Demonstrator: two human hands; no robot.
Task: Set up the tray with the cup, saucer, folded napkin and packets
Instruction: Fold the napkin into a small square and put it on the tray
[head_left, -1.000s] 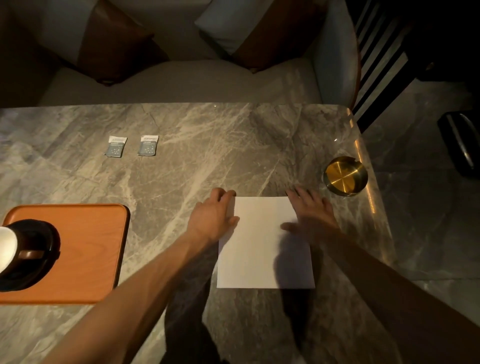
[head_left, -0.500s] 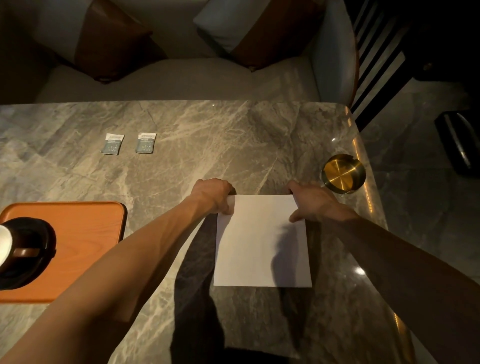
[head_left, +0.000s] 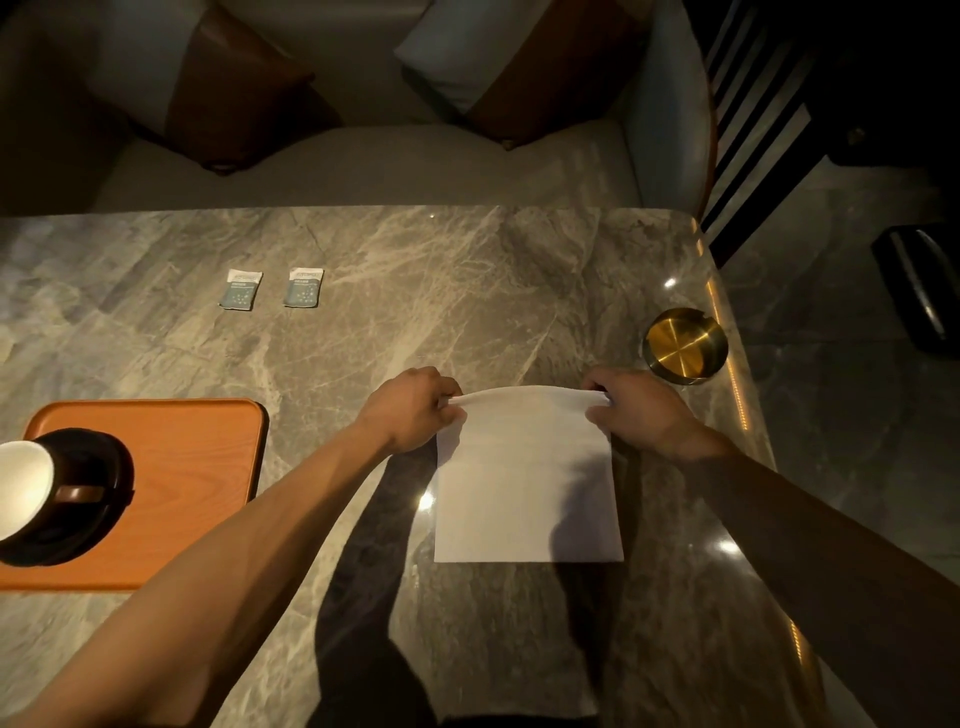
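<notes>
A white napkin (head_left: 524, 483) lies on the marble table (head_left: 467, 291), its far edge lifted off the surface. My left hand (head_left: 410, 408) pinches the far left corner and my right hand (head_left: 636, 408) pinches the far right corner. An orange wooden tray (head_left: 192, 467) sits at the left, bearing a dark saucer (head_left: 111, 525) with a dark cup (head_left: 31, 488), white inside, on it. Two small blue-and-white packets (head_left: 240, 289) (head_left: 304, 287) lie side by side further back on the table.
A brass round dish (head_left: 684, 345) stands near the table's right edge, just behind my right hand. A pale sofa (head_left: 374, 161) with brown and white cushions runs along the far side. The floor drops away at the right.
Both hands went from lying flat on the napkin's far end to gripping its far corners, and the far edge now rises off the table.
</notes>
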